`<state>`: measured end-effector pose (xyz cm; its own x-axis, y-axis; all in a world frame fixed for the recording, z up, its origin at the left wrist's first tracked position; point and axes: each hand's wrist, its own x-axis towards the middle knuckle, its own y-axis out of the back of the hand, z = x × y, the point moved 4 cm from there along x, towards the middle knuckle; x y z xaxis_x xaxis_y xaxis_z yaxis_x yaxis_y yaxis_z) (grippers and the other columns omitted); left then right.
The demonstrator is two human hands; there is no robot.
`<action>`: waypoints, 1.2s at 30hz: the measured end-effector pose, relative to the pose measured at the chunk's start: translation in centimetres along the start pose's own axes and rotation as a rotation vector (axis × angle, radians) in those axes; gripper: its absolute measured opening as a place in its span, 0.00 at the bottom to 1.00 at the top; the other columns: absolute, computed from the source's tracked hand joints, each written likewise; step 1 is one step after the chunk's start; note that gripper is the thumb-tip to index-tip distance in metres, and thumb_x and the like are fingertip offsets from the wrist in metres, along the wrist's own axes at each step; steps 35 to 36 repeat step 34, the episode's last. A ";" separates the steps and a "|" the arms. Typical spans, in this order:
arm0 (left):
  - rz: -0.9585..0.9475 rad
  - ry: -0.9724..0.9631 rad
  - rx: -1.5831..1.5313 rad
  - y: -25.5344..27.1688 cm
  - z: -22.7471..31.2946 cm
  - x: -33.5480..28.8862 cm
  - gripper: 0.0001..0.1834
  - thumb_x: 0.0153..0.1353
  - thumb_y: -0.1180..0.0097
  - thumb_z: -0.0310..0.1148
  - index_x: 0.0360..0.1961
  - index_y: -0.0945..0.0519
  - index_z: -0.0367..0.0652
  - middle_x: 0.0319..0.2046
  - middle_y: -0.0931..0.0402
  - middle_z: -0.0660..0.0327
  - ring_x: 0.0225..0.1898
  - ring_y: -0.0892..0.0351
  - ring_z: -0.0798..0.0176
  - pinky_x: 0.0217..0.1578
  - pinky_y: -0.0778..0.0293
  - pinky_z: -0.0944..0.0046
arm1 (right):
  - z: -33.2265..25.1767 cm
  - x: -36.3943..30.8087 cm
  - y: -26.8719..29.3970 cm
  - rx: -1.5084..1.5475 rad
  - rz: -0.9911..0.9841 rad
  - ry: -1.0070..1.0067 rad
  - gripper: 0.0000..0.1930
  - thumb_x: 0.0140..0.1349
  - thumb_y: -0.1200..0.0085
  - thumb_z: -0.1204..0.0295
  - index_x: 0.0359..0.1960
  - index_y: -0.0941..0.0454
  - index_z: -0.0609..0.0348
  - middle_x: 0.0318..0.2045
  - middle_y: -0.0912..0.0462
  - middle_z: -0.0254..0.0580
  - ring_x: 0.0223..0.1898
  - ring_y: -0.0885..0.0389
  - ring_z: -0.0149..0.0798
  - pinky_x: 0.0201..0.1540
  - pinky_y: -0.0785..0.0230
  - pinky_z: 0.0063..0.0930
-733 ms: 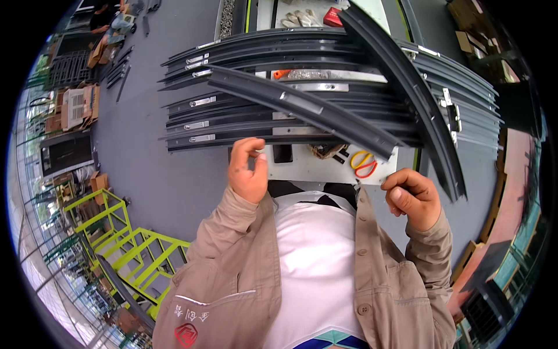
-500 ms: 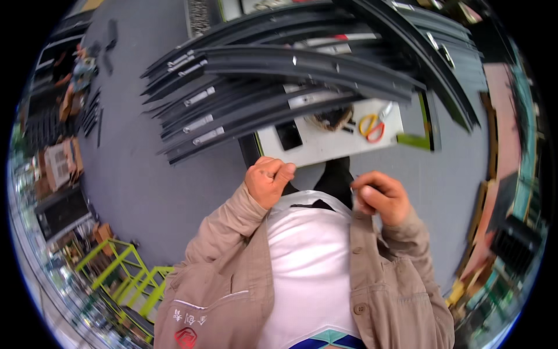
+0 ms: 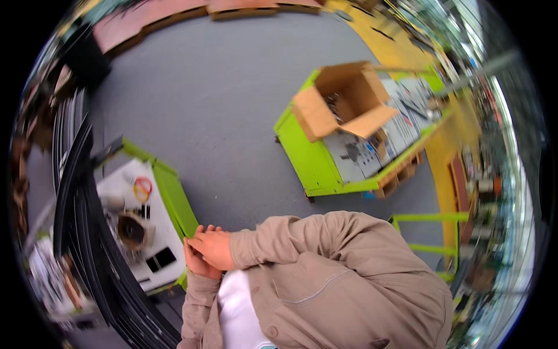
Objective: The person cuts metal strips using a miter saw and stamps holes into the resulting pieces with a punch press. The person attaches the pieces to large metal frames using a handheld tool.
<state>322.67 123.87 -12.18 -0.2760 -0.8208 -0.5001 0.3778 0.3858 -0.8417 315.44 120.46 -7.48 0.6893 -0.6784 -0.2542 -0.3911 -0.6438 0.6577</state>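
Note:
My hands meet in front of me, beside the corner of a white-topped bench with a green frame (image 3: 174, 198). My right hand (image 3: 216, 249) lies across my left hand (image 3: 199, 265), its fingers bent over it; whether anything sits between them is hidden. Past the right hand, a few fingertips of the left stick out, stretched. On the bench top nearest them are a black phone-like slab (image 3: 161, 260), a round tub with a dark inside (image 3: 132, 231), scissors with red and yellow handles (image 3: 142, 189) and small black pieces (image 3: 145, 212).
Long dark metal profiles (image 3: 96, 244) lie over the bench's left side. Across the grey floor (image 3: 221, 116) stands a green cart (image 3: 308, 157) with an open cardboard box (image 3: 349, 99) and small parts. A green frame (image 3: 430, 218) is at the right.
My view has swung to the right, so the bench and profiles now appear at the left and the green cart has come in. My hands, apart before, are now together.

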 end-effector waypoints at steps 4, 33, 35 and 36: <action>-0.001 0.133 0.210 2.9 -8.4 5.0 0.16 0.69 0.59 0.43 0.39 0.24 0.43 0.41 0.23 0.58 0.46 0.25 0.57 0.51 0.29 0.54 | 6.5 -9.7 2.0 0.169 0.343 0.073 0.22 0.57 0.49 0.71 0.56 0.30 0.58 0.49 0.23 0.48 0.49 0.24 0.51 0.51 0.30 0.41; 0.396 0.074 0.636 -6.6 -8.4 11.7 0.10 0.65 0.52 0.28 0.46 0.25 0.44 0.33 0.22 0.60 0.25 0.27 0.63 0.23 0.33 0.66 | 57.9 -19.1 34.7 -0.367 -0.019 -1.104 0.32 0.51 0.38 0.69 0.62 0.30 0.39 0.60 0.27 0.43 0.60 0.28 0.44 0.62 0.36 0.37; 0.442 0.062 0.617 -6.1 -8.3 12.1 0.10 0.65 0.52 0.28 0.47 0.25 0.45 0.33 0.22 0.60 0.26 0.26 0.63 0.24 0.32 0.66 | 59.9 -17.5 34.4 -0.360 -0.049 -1.083 0.32 0.51 0.38 0.69 0.62 0.30 0.39 0.60 0.27 0.43 0.60 0.28 0.44 0.62 0.36 0.37; 0.442 0.062 0.617 -6.1 -8.3 12.1 0.10 0.65 0.52 0.28 0.47 0.25 0.45 0.33 0.22 0.60 0.26 0.26 0.63 0.24 0.32 0.66 | 59.9 -17.5 34.4 -0.360 -0.049 -1.083 0.32 0.51 0.38 0.69 0.62 0.30 0.39 0.60 0.27 0.43 0.60 0.28 0.44 0.62 0.36 0.37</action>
